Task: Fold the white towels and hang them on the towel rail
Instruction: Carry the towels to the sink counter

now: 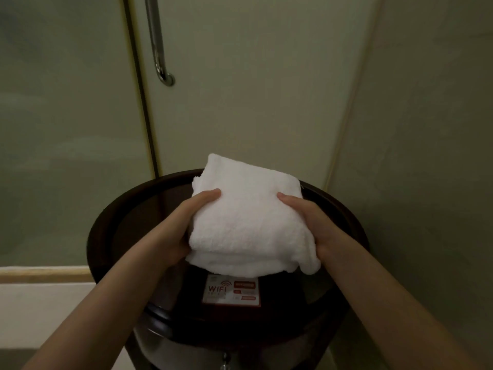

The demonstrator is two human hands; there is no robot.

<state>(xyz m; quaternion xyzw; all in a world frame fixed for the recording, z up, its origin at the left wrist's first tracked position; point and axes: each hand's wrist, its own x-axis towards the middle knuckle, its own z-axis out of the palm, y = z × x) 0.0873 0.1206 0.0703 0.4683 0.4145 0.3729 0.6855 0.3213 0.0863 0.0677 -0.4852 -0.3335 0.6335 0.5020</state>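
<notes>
A white towel, folded into a thick square pad, is held over a round dark wooden table. My left hand grips its left edge with the thumb on top. My right hand grips the right edge the same way. The fingers of both hands are hidden under the towel. A metal bar runs down a glass door at the upper left and ends in a round mount.
A white and red WIFI card lies on the table top just below the towel. A pale wall panel stands behind the table and another wall closes in on the right. A light ledge runs along the lower left.
</notes>
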